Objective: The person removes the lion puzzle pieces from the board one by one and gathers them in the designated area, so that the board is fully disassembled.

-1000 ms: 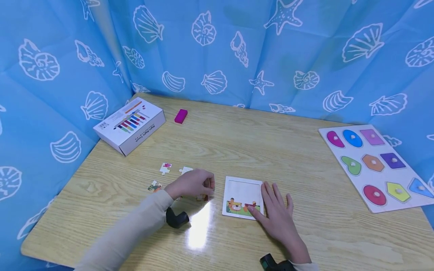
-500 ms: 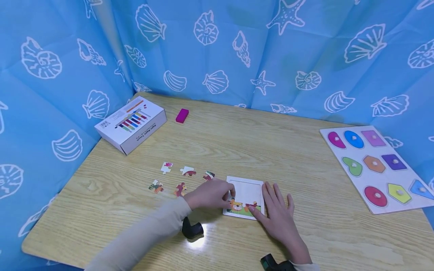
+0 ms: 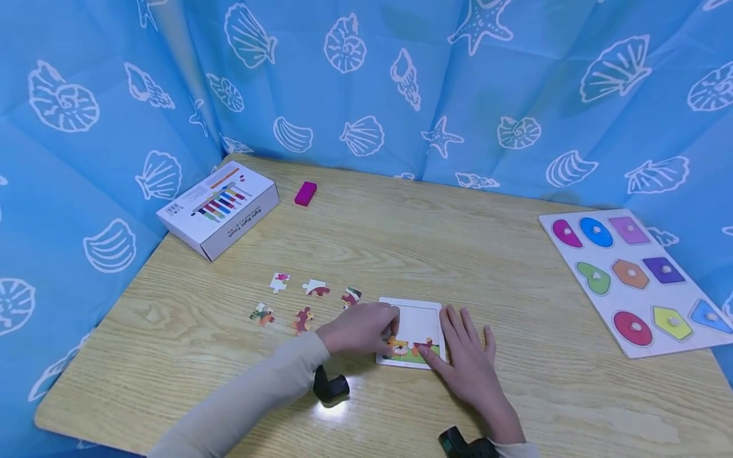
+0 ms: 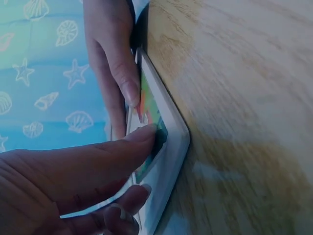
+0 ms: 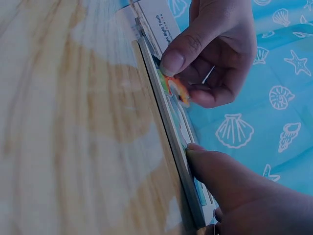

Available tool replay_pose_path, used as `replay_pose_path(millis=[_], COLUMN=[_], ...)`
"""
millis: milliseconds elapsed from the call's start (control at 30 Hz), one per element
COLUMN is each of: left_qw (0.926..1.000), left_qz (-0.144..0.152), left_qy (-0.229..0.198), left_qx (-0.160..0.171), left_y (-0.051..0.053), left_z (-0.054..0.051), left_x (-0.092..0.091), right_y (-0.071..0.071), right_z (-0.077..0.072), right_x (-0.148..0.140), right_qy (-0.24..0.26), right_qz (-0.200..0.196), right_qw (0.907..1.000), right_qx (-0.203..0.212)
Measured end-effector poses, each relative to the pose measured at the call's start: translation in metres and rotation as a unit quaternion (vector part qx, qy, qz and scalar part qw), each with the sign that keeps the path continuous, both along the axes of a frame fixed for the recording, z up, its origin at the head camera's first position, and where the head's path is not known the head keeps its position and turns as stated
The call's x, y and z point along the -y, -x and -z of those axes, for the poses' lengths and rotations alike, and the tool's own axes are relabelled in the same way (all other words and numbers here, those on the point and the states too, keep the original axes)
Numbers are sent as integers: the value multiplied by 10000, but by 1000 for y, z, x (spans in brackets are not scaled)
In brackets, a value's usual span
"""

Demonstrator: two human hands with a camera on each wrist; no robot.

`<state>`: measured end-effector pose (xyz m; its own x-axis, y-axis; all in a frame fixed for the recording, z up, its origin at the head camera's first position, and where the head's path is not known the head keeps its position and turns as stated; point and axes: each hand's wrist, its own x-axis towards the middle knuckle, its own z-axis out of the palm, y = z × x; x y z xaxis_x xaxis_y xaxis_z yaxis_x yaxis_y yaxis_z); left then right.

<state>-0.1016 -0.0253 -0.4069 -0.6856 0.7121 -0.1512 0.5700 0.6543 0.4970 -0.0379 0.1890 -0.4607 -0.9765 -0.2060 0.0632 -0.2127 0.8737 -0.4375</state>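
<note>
A square white puzzle tray [image 3: 410, 301] lies on the table, with picture pieces [image 3: 418, 356] showing an orange animal and green grass along its near side. My left hand [image 3: 362, 329] is over the tray's left part. Between its thumb and fingers it pinches an orange-and-green puzzle piece [image 5: 176, 90], tilted up at the tray in the right wrist view. My right hand [image 3: 471, 359] lies with straight fingers along the tray's right edge, its thumb touching a piece inside. Left of the tray lie several loose puzzle pieces [image 3: 303, 320]; the left hand partly hides the tray's left edge.
A white abacus box [image 3: 220, 207] stands at the back left, beside a small magenta block [image 3: 306, 193]. On the right lies a white knob-puzzle board [image 3: 613, 273] of coloured shapes. A blue shell-patterned curtain [image 3: 389, 83] borders the table [image 3: 446, 235].
From the table left of the tray, my left hand has moved right to the tray's left side, uncovering loose pieces. Over the last half second it barely shifts. My right hand stays in place.
</note>
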Motion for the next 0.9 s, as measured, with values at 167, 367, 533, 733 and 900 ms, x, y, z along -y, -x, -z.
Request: replay_pose_path(millis=[167,367,533,733,900], left_qw=[9985,9913,9869,9897,9899], left_qz=[-26,-64,-216,-281,-319], left_qy=[-388,-1059,-1312,-1118,-801], left_qx=[387,784,910,848,1129], left_y=[2,6,10,12,10], left_z=[-1,-5,-12,-22,-28], left_x=[4,16,38,80,118], right_y=[0,0,-1,-1,-1], right_z=[-2,-2,-2,0,0], right_x=[1,1,1,0,0], right_qy=[0,24,63,57,43], right_qz=[1,4,20,10,10], right_qw=[10000,10000,10000,10000,10000], right_qx=[76,76,46,28,42])
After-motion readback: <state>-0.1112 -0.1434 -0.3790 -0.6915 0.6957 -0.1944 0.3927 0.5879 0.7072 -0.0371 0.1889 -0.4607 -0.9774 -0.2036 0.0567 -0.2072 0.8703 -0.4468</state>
